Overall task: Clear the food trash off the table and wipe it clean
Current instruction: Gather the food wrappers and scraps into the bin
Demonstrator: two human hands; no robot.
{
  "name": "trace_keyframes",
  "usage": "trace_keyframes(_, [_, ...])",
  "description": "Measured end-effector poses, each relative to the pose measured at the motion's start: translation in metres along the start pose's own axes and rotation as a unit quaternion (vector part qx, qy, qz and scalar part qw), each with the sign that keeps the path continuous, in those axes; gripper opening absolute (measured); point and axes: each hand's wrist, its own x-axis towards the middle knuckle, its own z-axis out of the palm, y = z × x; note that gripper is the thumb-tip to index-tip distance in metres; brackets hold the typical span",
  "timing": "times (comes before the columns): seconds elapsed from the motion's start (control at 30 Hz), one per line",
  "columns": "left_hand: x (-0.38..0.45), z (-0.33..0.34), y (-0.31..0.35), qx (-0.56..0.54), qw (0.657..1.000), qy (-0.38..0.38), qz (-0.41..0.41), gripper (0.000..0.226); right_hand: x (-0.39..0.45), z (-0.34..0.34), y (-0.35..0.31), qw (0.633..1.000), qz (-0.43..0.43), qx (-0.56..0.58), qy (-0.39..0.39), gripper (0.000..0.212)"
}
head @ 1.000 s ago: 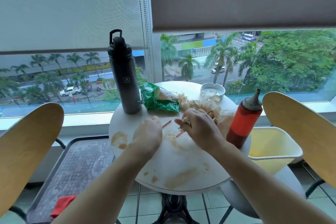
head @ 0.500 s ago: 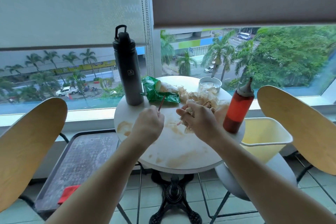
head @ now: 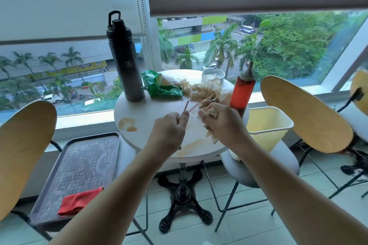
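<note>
A round white table carries brown sauce smears. My left hand pinches two thin red sticks above the table's middle. My right hand is closed on a wad of crumpled, stained paper napkins. More crumpled napkins and food scraps lie at the back, beside a green wrapper with a half-wrapped roll. A red cloth lies on a metal tray at the lower left.
A black water bottle stands at the table's back left, a red sauce bottle at the right edge, a glass ashtray behind. A yellow bin sits on the right stool. Wooden chair backs flank the table.
My left hand lifted the red sticks off the table. My right hand gathered the napkin wad and pulled it toward me. The camera drew back, so the table looks farther.
</note>
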Motion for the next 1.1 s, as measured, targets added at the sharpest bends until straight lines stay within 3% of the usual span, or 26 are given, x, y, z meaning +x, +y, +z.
trace_keyframes(0.27, [-0.007,0.034,0.026,-0.041,0.997,-0.036,0.06,0.019,-0.017,-0.034,0.02,0.999,0.023,-0.009,0.029,0.025])
trace_keyframes(0.5, [0.001,0.083,0.065,-0.011,0.991,-0.064,0.114,0.02,-0.014,-0.08,0.064,0.998,0.042,-0.039,0.032,0.027])
trace_keyframes(0.77, [0.019,0.167,0.095,-0.094,0.989,-0.075,0.087,0.023,0.012,-0.136,0.141,0.995,0.064,-0.075,0.019,0.032])
trace_keyframes(1.1, [0.073,0.252,0.137,-0.063,0.994,-0.056,0.064,0.031,0.063,-0.187,0.227,0.995,0.089,-0.028,0.02,0.037])
